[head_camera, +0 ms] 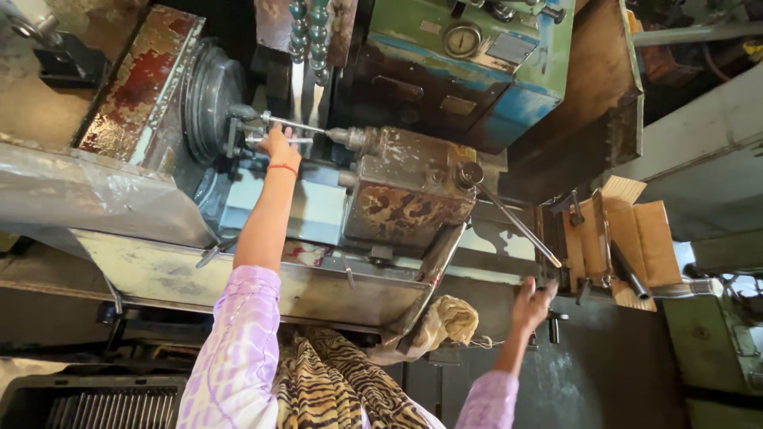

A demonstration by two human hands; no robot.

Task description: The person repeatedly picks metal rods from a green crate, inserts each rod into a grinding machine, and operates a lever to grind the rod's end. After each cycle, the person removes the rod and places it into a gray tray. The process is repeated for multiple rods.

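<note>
At twelve o'clock from my left hand, the thin rod bars passage. At three the rusty tailstock blocks; six stays free.
</note>
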